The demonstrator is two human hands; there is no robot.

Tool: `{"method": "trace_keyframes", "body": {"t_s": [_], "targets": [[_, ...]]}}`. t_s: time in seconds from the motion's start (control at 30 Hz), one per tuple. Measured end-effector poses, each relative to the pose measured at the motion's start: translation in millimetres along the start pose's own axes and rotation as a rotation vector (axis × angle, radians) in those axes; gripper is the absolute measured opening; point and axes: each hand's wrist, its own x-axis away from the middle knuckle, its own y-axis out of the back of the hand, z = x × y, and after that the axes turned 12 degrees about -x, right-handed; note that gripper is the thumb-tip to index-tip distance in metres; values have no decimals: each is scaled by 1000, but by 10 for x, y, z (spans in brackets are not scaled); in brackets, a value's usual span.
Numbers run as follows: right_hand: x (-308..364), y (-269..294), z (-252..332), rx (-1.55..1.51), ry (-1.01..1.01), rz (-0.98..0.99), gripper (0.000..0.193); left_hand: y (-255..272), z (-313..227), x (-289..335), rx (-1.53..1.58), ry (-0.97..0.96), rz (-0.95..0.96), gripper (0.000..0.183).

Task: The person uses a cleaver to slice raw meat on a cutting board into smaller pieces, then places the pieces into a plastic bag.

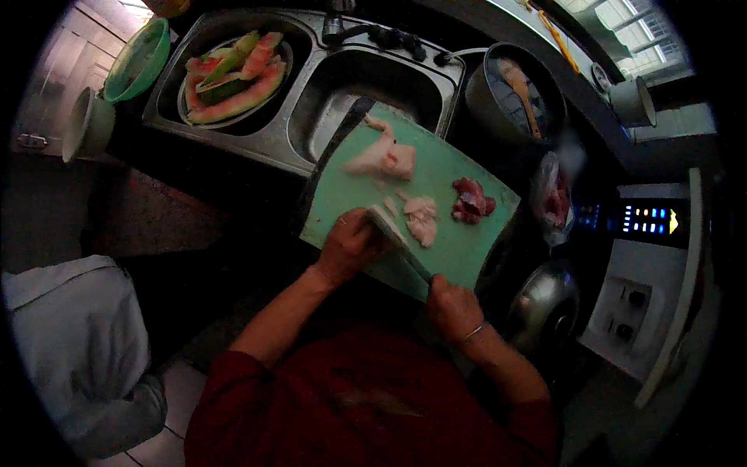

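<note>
A green cutting board (pixel 447 167) lies in front of me, its far left corner over the sink. My right hand (pixel 454 307) is closed round the handle of a knife (pixel 405 251), whose blade slants far and left across the board. Beside the blade, my left hand (pixel 354 245) rests at the board's near edge with its fingers curled; what they press on is hidden. A pale, fatty piece of meat (pixel 381 159) lies toward the far left of the board. Small pale cut pieces (pixel 422 222) sit in the middle, and dark red meat (pixel 471 201) is heaped at the right.
Watermelon rinds (pixel 241 100) fill a bowl in the left basin of the steel sink (pixel 305 109). At the back right stands a dark pot (pixel 498 109) with a wooden spatula (pixel 523 97). A plastic bag of meat (pixel 554 198) and a metal lid (pixel 545 303) are right of the board.
</note>
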Motion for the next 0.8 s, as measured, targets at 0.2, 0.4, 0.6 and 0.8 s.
{"method": "trace_keyframes", "body": {"t_s": [0.2,0.4,0.6,0.8], "targets": [[-433,221,267,-56,-65,160,9,-87,112,98,-46,-51,45,37],[-548,152,220,-51,-43,91,11,-88,144,12,12,-20,20,37],[-494,123,180,-85,-16,61,11,-81,63,6,-9,-46,44,41],[-568,39,151,-132,-34,61,9,-198,184,89,-12,-57,30,42]]}}
